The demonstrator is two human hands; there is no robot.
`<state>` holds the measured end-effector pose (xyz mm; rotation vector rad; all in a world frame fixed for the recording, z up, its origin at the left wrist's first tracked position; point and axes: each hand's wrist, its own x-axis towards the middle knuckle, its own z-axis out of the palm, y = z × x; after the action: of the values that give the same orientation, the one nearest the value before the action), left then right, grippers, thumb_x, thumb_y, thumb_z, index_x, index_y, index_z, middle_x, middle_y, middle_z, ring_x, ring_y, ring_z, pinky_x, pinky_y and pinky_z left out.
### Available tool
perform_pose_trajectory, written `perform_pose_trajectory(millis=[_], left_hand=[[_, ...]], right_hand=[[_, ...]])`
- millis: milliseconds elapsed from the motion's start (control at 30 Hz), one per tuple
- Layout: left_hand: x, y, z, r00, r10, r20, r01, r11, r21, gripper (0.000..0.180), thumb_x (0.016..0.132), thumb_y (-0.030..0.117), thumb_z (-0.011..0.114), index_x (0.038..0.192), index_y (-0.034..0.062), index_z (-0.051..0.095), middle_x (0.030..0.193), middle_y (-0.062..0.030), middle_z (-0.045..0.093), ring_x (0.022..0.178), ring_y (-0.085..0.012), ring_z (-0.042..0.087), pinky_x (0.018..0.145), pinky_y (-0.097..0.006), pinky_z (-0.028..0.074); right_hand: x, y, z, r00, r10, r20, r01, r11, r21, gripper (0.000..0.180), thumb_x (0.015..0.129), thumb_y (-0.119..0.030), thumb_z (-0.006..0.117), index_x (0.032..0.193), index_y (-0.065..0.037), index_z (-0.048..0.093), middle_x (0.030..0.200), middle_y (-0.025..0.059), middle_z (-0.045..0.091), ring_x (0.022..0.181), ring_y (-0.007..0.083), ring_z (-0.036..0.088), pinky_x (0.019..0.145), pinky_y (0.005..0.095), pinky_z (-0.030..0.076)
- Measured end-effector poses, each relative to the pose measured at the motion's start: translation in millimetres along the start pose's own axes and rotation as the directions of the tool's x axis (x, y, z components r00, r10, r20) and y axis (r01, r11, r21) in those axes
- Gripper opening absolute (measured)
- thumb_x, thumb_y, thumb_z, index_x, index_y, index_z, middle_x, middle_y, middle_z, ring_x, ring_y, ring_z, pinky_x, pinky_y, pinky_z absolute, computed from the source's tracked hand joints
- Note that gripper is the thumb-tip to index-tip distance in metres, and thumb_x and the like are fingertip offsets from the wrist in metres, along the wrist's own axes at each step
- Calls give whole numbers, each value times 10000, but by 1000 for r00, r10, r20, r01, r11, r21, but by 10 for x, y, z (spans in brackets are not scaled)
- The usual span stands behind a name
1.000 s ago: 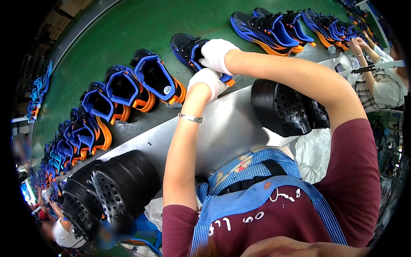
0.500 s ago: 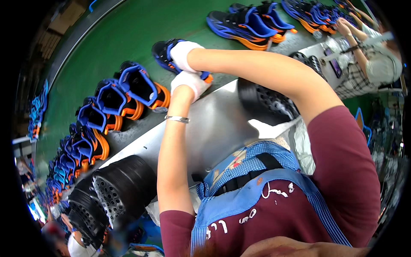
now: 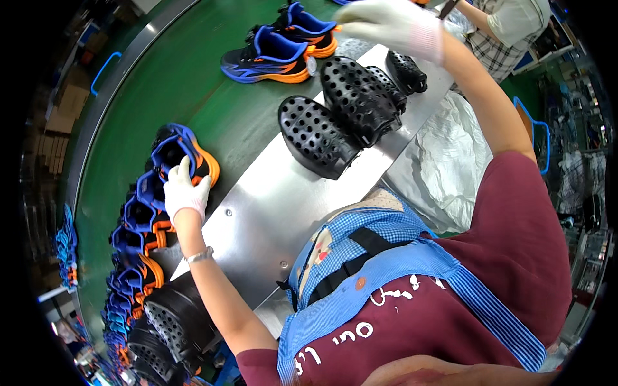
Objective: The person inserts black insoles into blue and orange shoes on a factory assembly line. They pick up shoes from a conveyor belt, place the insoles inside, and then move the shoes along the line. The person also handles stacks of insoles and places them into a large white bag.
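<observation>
My left hand (image 3: 185, 193), in a white glove, grips the heel collar of a blue, black and orange sneaker (image 3: 203, 162). Its fingers reach over the collar, with the thumb at the back. This sneaker stands at the near end of a row of matching sneakers (image 3: 137, 212). My right hand (image 3: 393, 27), also gloved, is in the air at the upper right with its fingers stretched out and nothing visible in them. Just left of those fingertips is a pair of sneakers, one nearer (image 3: 273, 61) and one behind it (image 3: 314, 29).
Black perforated foot-shaped pieces (image 3: 315, 138) lie on a metal ledge (image 3: 257, 212) before me; more dark perforated pieces (image 3: 177, 321) sit lower left. The sneakers stand on a green surface (image 3: 238, 122). A person (image 3: 508, 29) works at upper right, beside crumpled white plastic (image 3: 450, 154).
Both hands were together on one sneaker; they have separated. The left is at the row's end sneaker and the right has moved up and right. The view has shifted too.
</observation>
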<state>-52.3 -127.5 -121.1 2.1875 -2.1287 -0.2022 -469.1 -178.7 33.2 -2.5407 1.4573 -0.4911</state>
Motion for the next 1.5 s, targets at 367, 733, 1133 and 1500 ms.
perform_pose_trajectory(millis=[367, 733, 1133, 1500], left_hand=[[1098, 1479, 215, 780, 593, -197, -622, 702, -347, 528, 887, 226, 623, 1384, 101, 493, 1384, -171, 500, 1098, -316, 611, 984, -364, 467], [1326, 1530, 674, 845, 526, 95, -478, 823, -306, 344, 916, 351, 549, 1095, 77, 656, 1105, -181, 567, 997, -372, 587, 872, -416, 474], [638, 275, 456, 971, 213, 107, -187, 959, -211, 390, 891, 289, 577, 1177, 28, 620, 1259, -189, 546, 1138, -365, 549, 970, -386, 444], [298, -35, 617, 956, 275, -105, -292, 931, -220, 492, 886, 239, 641, 1340, 79, 542, 1436, -165, 442, 977, -227, 619, 881, -322, 510]], right_hand=[[-1312, 677, 840, 917, 393, 64, -393, 919, -3, 462, 782, -177, 705, 1222, -95, 594, 1157, 121, 602, 1022, 277, 625, 893, 353, 514], [-1270, 790, 1049, 874, 450, 187, -411, 887, -210, 509, 730, -269, 752, 1172, -90, 574, 1123, 106, 566, 1072, 294, 576, 890, 381, 500], [-1290, 922, 1084, 913, 396, 98, -387, 917, -99, 277, 785, -275, 702, 929, -63, 597, 933, 117, 605, 904, 300, 619, 796, 384, 508], [-1287, 1119, 1287, 911, 400, 95, -391, 915, -103, 450, 736, -294, 733, 1096, -69, 585, 1072, 171, 576, 1007, 345, 596, 882, 387, 492]])
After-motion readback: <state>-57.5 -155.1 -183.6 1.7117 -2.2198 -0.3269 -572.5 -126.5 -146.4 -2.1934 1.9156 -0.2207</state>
